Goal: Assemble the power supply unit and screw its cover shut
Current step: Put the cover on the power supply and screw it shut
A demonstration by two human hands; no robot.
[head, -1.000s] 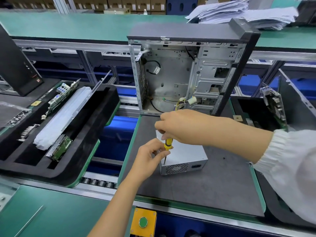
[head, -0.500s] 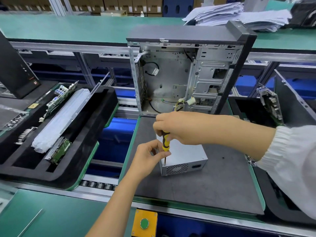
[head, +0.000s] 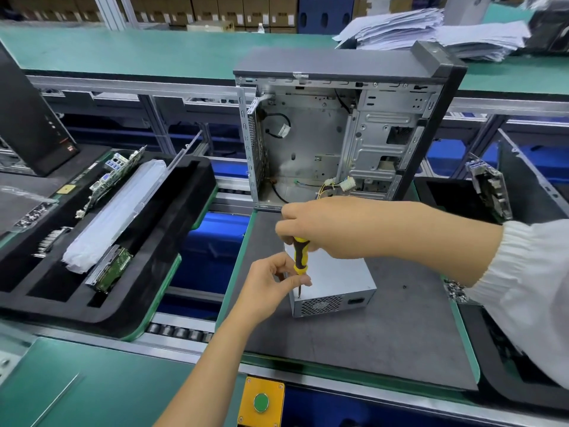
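Observation:
A silver power supply unit (head: 338, 282) lies on the grey pallet mat (head: 385, 334), its vented end facing me. My right hand (head: 326, 226) grips the top of a yellow-and-black screwdriver (head: 299, 257), held nearly upright with its tip at the unit's near-left top corner. My left hand (head: 271, 285) pinches the screwdriver's shaft just above the tip; whatever sits under the tip is hidden by my fingers. Behind the unit stands an open, mostly bare computer case (head: 332, 143) with loose cables at its bottom.
A black foam tray (head: 172, 241) at the left holds circuit boards and a wrapped white part. Another tray with a board (head: 489, 192) sits at the right. A yellow box with a green button (head: 261, 402) is at the near edge. Paper stacks (head: 431, 29) lie beyond.
The screwdriver's handle now shows more below my right hand and the tool stands a little straighter. Both hands stay at the unit's near-left corner.

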